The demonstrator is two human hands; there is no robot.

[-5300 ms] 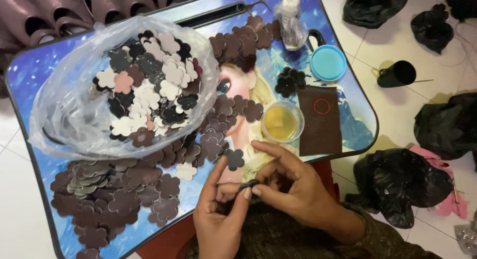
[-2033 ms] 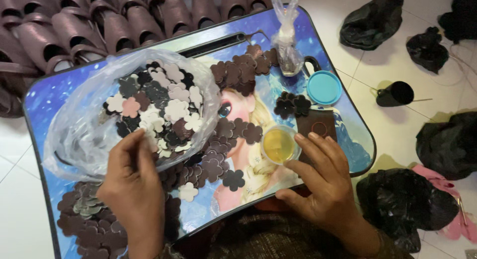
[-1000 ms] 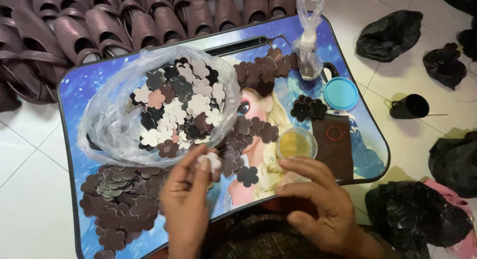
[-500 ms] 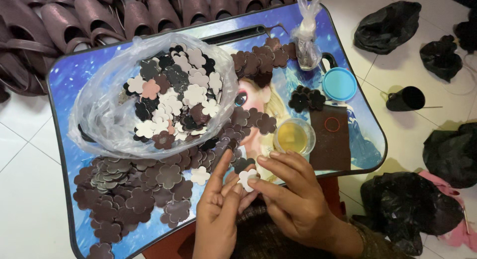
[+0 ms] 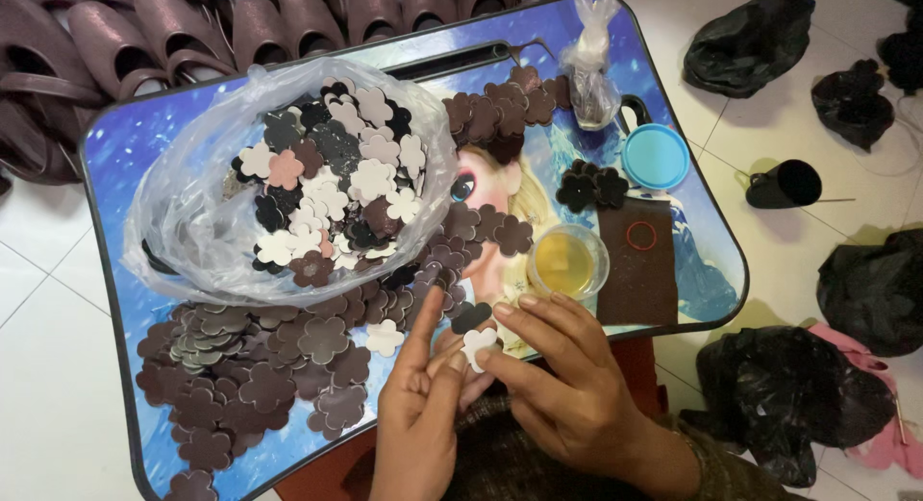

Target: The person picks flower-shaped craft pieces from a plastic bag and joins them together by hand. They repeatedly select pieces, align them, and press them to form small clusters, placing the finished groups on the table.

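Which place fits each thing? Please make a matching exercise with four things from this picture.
Things:
1. white flower piece
2. clear plastic bag
3. blue lid
4. small cup of yellow liquid

Places:
A. beside the dark brown rectangular sheet
B. between the fingertips of both hands
C. near the tray's far right edge
D. around mixed white, pink and dark flower pieces

Pairs: 1-B, 2-D, 3-C, 4-A

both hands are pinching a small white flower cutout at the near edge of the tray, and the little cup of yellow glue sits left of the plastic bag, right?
Not quite: the head view shows the glue cup right of the plastic bag, not left. The rest stands: both the left hand and right hand pinch the white flower cutout at the tray edge.
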